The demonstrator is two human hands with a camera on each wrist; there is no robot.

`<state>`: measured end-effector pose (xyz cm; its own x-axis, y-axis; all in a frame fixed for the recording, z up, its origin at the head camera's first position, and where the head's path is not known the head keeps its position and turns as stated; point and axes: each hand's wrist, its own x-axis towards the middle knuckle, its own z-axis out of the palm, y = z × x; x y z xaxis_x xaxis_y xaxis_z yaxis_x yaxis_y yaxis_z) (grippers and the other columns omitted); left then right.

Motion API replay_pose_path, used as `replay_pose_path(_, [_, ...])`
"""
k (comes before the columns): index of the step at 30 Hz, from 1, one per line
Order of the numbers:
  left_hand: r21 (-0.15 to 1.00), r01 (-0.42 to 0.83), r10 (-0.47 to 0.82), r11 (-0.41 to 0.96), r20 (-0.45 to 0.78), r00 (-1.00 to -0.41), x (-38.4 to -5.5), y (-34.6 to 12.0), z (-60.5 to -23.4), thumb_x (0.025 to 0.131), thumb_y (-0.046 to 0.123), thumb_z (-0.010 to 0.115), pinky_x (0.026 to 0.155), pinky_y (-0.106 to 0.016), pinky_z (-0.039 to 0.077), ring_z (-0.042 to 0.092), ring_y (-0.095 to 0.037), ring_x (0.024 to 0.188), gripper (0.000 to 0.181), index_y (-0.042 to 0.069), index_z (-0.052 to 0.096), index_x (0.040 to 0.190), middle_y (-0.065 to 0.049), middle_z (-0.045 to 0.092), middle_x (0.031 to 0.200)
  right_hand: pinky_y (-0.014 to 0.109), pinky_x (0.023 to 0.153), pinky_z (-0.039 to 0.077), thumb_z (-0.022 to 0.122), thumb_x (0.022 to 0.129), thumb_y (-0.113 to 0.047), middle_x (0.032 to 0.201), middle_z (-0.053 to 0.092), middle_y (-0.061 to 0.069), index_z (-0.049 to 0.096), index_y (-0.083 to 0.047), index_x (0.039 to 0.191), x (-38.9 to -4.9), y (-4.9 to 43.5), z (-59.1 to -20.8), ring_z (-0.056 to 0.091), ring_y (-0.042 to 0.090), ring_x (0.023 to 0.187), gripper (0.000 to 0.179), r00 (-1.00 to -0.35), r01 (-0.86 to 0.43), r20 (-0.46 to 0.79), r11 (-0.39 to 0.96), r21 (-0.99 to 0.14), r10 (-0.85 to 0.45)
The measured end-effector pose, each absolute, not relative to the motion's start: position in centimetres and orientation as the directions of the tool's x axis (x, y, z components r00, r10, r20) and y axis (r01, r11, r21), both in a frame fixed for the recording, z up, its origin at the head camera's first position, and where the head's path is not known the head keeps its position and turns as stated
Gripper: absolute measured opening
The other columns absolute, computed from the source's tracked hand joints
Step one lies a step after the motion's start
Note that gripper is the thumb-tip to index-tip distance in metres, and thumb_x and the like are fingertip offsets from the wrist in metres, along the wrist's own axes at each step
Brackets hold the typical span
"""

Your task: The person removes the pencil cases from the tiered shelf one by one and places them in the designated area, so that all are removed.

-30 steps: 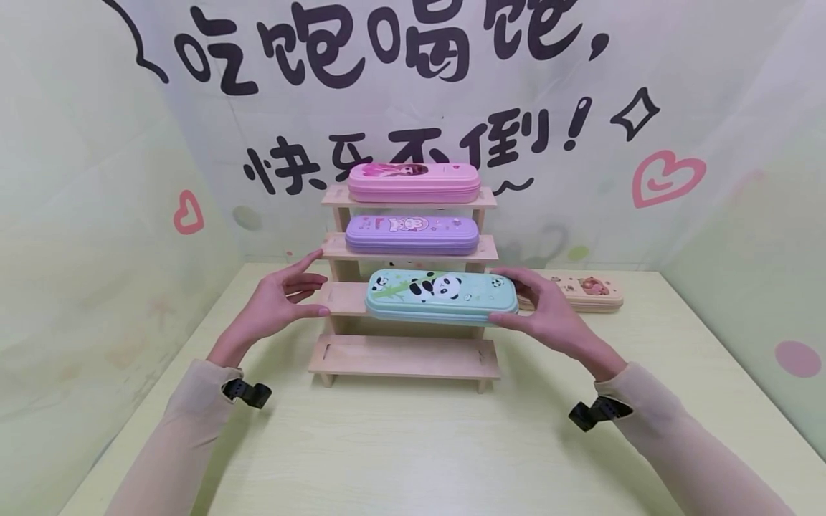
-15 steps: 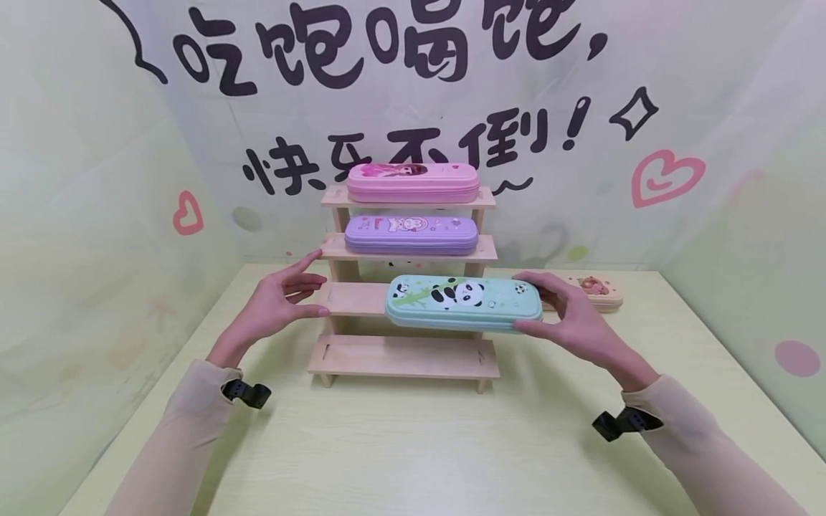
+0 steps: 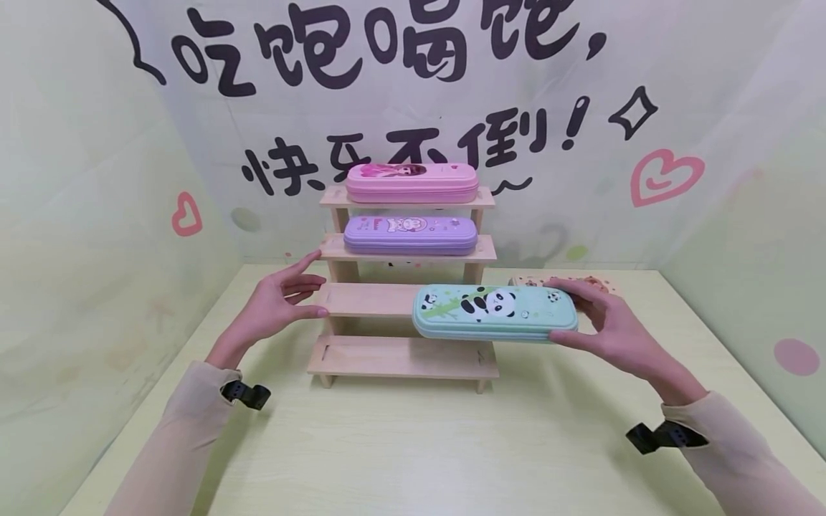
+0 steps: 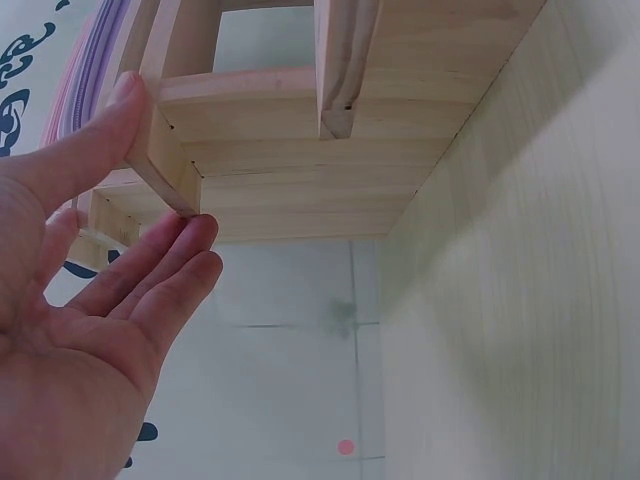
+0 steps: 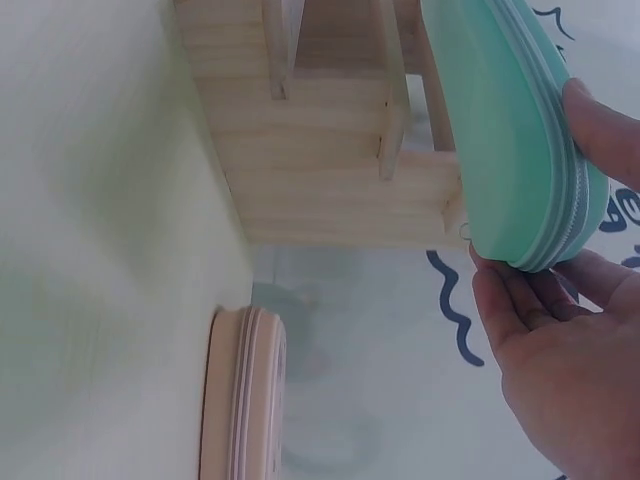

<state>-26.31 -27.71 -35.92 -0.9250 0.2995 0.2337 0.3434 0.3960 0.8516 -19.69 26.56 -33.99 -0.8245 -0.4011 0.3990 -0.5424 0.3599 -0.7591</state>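
My right hand (image 3: 613,330) grips the right end of a mint-green zip pencil case (image 3: 493,313) with a panda print. Its thumb is on the near side, its fingers on the far side. The case hangs level in front of the right part of a four-tier wooden display stand (image 3: 368,299), covering part of its third tier. In the right wrist view, the case's zipper edge (image 5: 560,190) lies between thumb and fingers. My left hand (image 3: 274,301) holds the left end of that tier's board (image 4: 165,160), thumb and fingers on opposite sides.
A pink pencil case (image 3: 413,184) lies on the top tier and a purple pencil case (image 3: 411,236) on the second. Behind my right hand, a beige pencil case (image 5: 245,390) stands on the table (image 3: 400,444). Printed cloth walls (image 3: 729,236) enclose the table.
My right hand has carried the mint-green pencil case to the right and slightly nearer, away from the third tier. More of that board shows. My left hand has stayed in place.
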Motion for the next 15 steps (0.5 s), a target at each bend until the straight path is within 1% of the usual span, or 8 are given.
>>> replay_pose_path(3, [0.851,0.344,0.300,0.397,0.234,-0.925,-26.3,-27.7,-35.9,0.081,0.007,0.093,0.111,-0.042,0.050,0.062,-0.032,0.129,0.102,0.032,0.040,0.164,-0.017,0.066,0.137,0.011,0.098,0.049,0.082,0.085,0.012,0.139,0.052,0.009,0.055,0.001,0.148,-19.4,27.6,-34.0,0.057,0.016,0.116,0.070,-0.829,-0.535,0.398,0.352,-0.768,-0.392])
replay_pose_path(6, [0.850,0.346,0.301,0.397,0.235,-0.924,-26.3,-27.6,-35.9,0.081,0.007,0.093,0.110,-0.042,0.050,0.062,-0.032,0.129,0.102,0.032,0.040,0.164,-0.017,0.066,0.136,0.011,0.096,0.050,0.081,0.084,0.015,0.140,0.053,0.009,0.055,0.001,0.148,-19.2,28.7,-34.1,0.058,0.014,0.118,0.071,-0.833,-0.532,0.401,0.351,-0.771,-0.381])
replay_pose_path(12, [0.850,0.345,0.301,0.398,0.235,-0.924,-26.3,-27.7,-35.9,0.081,0.007,0.092,0.111,-0.045,0.049,0.062,-0.031,0.128,0.102,0.033,0.040,0.164,-0.016,0.066,0.136,0.010,0.095,0.050,0.080,0.083,0.018,0.147,0.054,0.008,0.055,-0.001,0.150,-18.8,30.9,-33.9,0.057,0.011,0.123,0.074,-0.837,-0.534,0.409,0.377,-0.757,-0.365])
replay_pose_path(15, [0.850,0.343,0.300,0.398,0.233,-0.925,-26.3,-27.7,-35.9,0.082,0.007,0.092,0.111,-0.042,0.050,0.062,-0.031,0.128,0.101,0.033,0.039,0.164,-0.016,0.066,0.136,0.011,0.094,0.052,0.079,0.083,0.018,0.150,0.054,0.009,0.054,-0.002,0.151,-18.7,31.9,-33.8,0.057,0.011,0.124,0.075,-0.835,-0.537,0.406,0.391,-0.747,-0.371])
